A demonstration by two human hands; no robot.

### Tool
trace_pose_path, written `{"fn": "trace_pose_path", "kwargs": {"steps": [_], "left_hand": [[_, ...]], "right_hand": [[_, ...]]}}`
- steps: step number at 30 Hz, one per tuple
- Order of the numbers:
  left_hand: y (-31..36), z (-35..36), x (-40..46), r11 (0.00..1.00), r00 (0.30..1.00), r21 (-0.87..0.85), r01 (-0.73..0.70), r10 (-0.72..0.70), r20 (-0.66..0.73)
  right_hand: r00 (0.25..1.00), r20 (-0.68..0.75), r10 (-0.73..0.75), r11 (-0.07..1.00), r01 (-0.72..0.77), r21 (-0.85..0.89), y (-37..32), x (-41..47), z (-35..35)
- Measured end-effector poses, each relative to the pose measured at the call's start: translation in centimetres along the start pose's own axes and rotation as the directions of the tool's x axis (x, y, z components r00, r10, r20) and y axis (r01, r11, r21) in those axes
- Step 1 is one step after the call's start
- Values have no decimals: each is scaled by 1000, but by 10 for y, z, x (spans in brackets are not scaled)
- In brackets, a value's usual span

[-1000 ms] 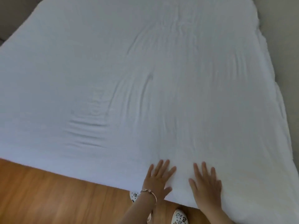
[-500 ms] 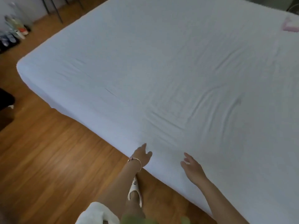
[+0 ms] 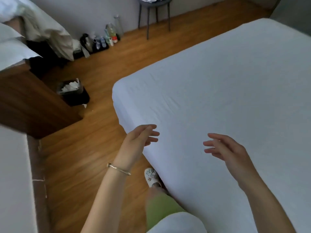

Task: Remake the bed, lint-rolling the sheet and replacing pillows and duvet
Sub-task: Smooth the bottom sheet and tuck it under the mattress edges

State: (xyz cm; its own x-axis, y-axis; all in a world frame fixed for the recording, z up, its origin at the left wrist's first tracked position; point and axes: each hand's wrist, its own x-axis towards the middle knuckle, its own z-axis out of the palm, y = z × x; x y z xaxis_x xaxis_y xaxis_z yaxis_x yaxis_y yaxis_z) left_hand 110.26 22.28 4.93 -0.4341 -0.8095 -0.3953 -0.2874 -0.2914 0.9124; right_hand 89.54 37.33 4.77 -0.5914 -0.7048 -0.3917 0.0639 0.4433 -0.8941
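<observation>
A bed with a smooth white fitted sheet (image 3: 227,91) fills the right half of the view, its near corner at the centre left. My left hand (image 3: 139,138), with a thin bracelet on the wrist, hovers over the bed's near edge, fingers relaxed and holding nothing. Above the sheet, further right, my right hand (image 3: 225,149) is also lifted with loose spread fingers and nothing in it. White bedding, likely the duvet (image 3: 42,27), is heaped on furniture at the top left. A lint roller (image 3: 110,41) stands on the floor by the wall.
A black waste bin (image 3: 74,93) with paper stands beside a wooden desk (image 3: 28,105) on the left. Bottles and a kettle (image 3: 101,39) line the far wall. A grey stool (image 3: 154,15) stands at the top. Wooden floor (image 3: 107,68) runs between bed and desk.
Both hands have lifted off the sheet, where they lay flat a second ago. The view has swung left, away from the bed's middle toward its corner and the desk.
</observation>
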Motion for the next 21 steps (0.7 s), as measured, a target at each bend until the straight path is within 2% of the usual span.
{"fn": "trace_pose_path", "kwargs": {"steps": [2,4,7,9,12,16,18,21], "left_hand": [[13,-42,33,1000,999,8,-5,5,-37],[29,-92,79,999,991,54,-4,11,-134],[65,-164,151,994,951,107,1,32,-306],[94,-207,191,990,921,140,-25,78,-381],[126,-268,242,973,898,220,-76,162,-408],[134,-361,308,969,850,233,-76,186,-492],[137,-409,355,975,832,211,-68,172,-528],[167,-469,443,969,867,237,-66,173,-468]], "right_hand": [[1000,-31,5,999,-4,32,-18,34,26],[999,-47,17,999,-15,41,-45,85,63],[999,-34,3,999,-1,51,-107,163,127],[998,31,-52,998,51,27,-158,212,174],[974,171,-146,986,158,-55,-235,278,252],[912,332,-240,952,288,-102,-295,361,362],[903,344,-256,951,300,-80,-310,403,414],[950,234,-206,978,210,7,-332,457,474]]}}
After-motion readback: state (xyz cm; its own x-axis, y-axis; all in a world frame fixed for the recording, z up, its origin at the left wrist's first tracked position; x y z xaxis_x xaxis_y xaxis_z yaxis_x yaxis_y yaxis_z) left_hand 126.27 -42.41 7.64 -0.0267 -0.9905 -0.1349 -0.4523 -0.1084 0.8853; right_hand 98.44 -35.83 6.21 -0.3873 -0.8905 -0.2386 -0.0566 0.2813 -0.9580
